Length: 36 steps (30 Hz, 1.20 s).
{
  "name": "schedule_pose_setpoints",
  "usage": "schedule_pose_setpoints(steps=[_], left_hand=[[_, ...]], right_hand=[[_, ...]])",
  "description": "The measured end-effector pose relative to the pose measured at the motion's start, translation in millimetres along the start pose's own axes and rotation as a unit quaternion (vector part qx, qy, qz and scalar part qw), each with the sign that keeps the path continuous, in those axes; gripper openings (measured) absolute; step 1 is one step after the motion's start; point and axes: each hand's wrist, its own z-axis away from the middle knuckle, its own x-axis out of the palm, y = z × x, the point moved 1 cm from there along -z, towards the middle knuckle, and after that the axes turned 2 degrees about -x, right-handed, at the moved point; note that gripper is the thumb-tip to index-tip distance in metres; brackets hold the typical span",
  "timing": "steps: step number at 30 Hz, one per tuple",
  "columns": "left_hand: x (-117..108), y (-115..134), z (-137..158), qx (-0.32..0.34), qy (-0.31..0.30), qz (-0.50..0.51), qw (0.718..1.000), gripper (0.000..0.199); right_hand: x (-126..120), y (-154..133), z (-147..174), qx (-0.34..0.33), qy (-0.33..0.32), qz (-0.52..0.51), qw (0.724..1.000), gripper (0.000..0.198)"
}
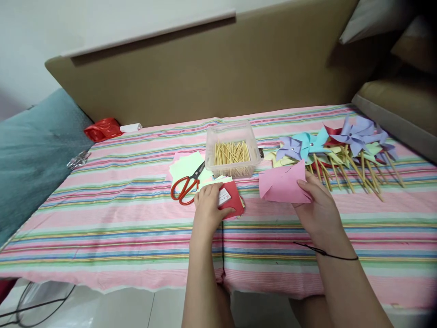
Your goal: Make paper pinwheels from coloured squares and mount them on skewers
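My right hand (316, 200) grips a square of pink paper (282, 184) by its right edge, thumb on top. The paper is held above the cloth, with slits cut in from its corners and a bent corner at upper right. My left hand (210, 205) rests on a stack of colored paper whose top sheet is red (236, 200), its thumb spread from its fingers. A small white printed card (224, 196) lies on the red sheet beside that hand. Just left of the fingers are red-handled scissors (187, 184), partly over light green paper (187, 166).
A clear plastic box (232, 132) of thin wooden sticks (232, 154) stands behind the stack. Finished paper pinwheels (312, 142) on sticks pile up at right. A red plastic bag (103, 130) and crumpled silvery packet (78, 160) lie far left on the striped cloth (119, 218).
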Motion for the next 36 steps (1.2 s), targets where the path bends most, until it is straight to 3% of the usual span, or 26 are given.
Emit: schedule_pose_setpoints(steps=[5, 9, 12, 14, 17, 20, 22, 25, 28, 31, 36], left_hand=[[4, -13, -6, -0.024, 0.020, -0.001, 1.000, 0.062], [0, -10, -6, 0.007, 0.075, 0.034, 0.997, 0.059], [-4, 9, -3, 0.066, 0.149, 0.134, 0.977, 0.047], [-3, 24, -1, 0.071, 0.147, 0.246, 0.955, 0.033], [9, 45, -1, 0.041, 0.066, 0.408, 0.909, 0.023], [22, 60, -4, -0.021, 0.021, 0.513, 0.858, 0.033], [29, 66, -6, -0.080, -0.017, 0.582, 0.809, 0.046], [35, 73, -7, -0.150, -0.113, 0.677, 0.712, 0.066], [34, 77, -3, -0.154, -0.180, 0.716, 0.657, 0.073], [33, 76, -1, -0.139, -0.155, 0.727, 0.655, 0.061], [33, 74, -1, -0.099, -0.170, 0.687, 0.700, 0.032]], right_hand=[[0, -2, 2, 0.003, -0.028, 0.016, 0.999, 0.025], [2, 0, 4, 0.012, -0.044, 0.020, 0.999, 0.023], [3, 3, 5, -0.009, -0.057, 0.018, 0.998, 0.020], [2, 4, 6, -0.032, -0.067, 0.027, 0.997, 0.017], [-2, 6, 6, -0.067, -0.066, 0.046, 0.995, 0.014], [-8, 5, 6, -0.109, -0.053, 0.041, 0.992, 0.011], [-11, 2, 6, -0.164, -0.054, 0.041, 0.984, 0.010], [-15, -4, 7, -0.241, -0.070, 0.076, 0.965, 0.015], [-19, -7, 7, -0.259, -0.089, 0.130, 0.953, 0.027], [-24, -6, 5, -0.265, -0.120, 0.187, 0.938, 0.032], [-25, -4, 5, -0.247, -0.153, 0.214, 0.933, 0.030]])
